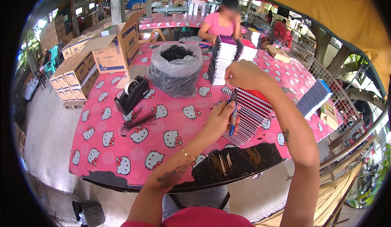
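Left hand (222,119) holding pliers (233,124), spiral-bound notebooks (253,115)

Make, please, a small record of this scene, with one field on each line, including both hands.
Left hand: holds a blue-handled tool
Right hand: fingers curled, by the far end of the near notebooks; grip unclear
Left of the hands: bag of black coils; tape dispenser; loose coils
Far left: open carton
Beyond the hands: tall notebook stacks; person in pink
Surface: table with pink patterned cover
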The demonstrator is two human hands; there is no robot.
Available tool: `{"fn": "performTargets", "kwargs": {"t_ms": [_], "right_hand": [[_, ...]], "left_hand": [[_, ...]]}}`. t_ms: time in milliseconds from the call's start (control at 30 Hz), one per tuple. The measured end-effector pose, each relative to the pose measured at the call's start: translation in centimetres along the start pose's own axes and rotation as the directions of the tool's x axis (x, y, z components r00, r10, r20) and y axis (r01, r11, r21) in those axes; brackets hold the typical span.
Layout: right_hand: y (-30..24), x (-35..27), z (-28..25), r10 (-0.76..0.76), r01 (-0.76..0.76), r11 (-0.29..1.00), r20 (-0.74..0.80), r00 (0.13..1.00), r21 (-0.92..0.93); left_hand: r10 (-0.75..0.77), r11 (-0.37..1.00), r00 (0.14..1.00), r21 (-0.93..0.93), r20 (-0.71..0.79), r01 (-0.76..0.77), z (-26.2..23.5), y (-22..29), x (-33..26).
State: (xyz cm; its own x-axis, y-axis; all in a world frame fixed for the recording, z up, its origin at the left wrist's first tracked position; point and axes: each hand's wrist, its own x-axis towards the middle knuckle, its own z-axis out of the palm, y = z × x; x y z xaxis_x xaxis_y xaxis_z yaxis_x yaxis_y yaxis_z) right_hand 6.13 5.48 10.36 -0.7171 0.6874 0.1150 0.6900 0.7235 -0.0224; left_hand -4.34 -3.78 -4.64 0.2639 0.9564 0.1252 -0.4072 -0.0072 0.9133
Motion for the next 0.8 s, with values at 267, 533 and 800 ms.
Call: {"fn": "performTargets", "kwargs": {"t_ms": [267,533,800], "right_hand": [[-1.9,0.8,-0.1,-0.017,0.029,0.996,0.132,0.991,-0.089],[-0.7,1.0,0.8,-0.046,0.051,0.995,0.057,0.997,-0.090],[-1.6,1.2,1.7,-0.014,0.027,0.991,0.102,0.995,-0.131]], "left_hand": [[-0.055,0.992,0.997,-0.119,-0.058,0.048,-0.5,-0.3,0.1],[0.014,1.000,1.000,0.000,0.011,-0.014,-0.9,-0.8,0.3],[-0.072,0.987,0.995,-0.147,-0.066,0.062,-0.6,-0.9,0.0]]}}
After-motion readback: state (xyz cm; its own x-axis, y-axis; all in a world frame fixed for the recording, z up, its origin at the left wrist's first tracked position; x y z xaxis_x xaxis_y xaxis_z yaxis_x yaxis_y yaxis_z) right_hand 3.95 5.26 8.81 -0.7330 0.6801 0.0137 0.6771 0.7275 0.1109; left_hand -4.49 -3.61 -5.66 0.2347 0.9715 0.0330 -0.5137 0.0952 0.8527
